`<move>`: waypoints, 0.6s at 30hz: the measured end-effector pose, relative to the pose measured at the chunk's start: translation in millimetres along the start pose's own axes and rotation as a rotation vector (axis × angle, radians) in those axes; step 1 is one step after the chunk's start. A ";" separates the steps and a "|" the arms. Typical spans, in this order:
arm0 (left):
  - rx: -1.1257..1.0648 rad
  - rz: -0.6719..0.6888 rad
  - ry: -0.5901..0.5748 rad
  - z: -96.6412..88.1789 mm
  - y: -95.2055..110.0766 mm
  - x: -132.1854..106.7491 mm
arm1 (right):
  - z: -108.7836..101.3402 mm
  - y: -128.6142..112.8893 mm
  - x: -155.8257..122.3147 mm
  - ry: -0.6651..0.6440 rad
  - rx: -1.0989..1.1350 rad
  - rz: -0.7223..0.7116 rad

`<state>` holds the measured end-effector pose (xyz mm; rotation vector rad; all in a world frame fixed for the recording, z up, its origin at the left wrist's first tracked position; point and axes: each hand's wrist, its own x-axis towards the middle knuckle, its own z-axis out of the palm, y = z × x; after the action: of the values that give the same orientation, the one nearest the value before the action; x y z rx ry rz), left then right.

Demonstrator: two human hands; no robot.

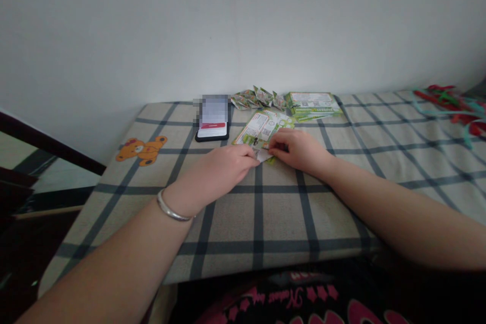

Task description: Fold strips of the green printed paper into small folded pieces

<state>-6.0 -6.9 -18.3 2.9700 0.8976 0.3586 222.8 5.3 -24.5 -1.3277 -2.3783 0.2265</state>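
My left hand [231, 162], with a silver bangle on the wrist, has its thumb and fingers closed on the near left edge of a small green and white printed packet [261, 152]. From the other side my right hand [296, 148] pinches the packet with bent fingers. Whether it is a packet or a folded card I cannot tell for sure. Under and just behind it lie flat green printed sheets [261, 125]. Several small crumpled-looking green packets [260, 97] are heaped behind those, close to the wall.
A phone [212, 131] in a black case lies left of the sheets. At the back right is a stack of green printed cards [315, 104]. Red and green ribbons [451, 106] sit far right. The checked tablecloth [228, 223] carries a bear picture [142, 151] on the left.
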 end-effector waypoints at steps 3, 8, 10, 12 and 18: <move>-0.001 0.019 0.010 1.1 0.2 0.8 | 0.0 -0.8 0.0 -0.005 -0.003 0.011; -0.009 0.021 0.000 1.5 0.2 1.8 | 0.4 -1.2 1.1 -0.005 0.002 0.023; 0.000 0.028 -0.002 1.9 0.3 1.8 | 0.8 -1.1 1.4 -0.006 0.012 0.033; 0.003 0.042 0.003 2.6 0.5 1.8 | 1.2 -0.9 1.5 -0.004 0.021 0.037; -0.008 0.030 0.012 1.9 3.3 3.1 | 0.8 -1.7 0.8 0.004 0.012 0.036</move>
<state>-1.3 -7.8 -19.3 2.9806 0.8517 0.3806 220.7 5.2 -24.4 -1.3655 -2.3476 0.2483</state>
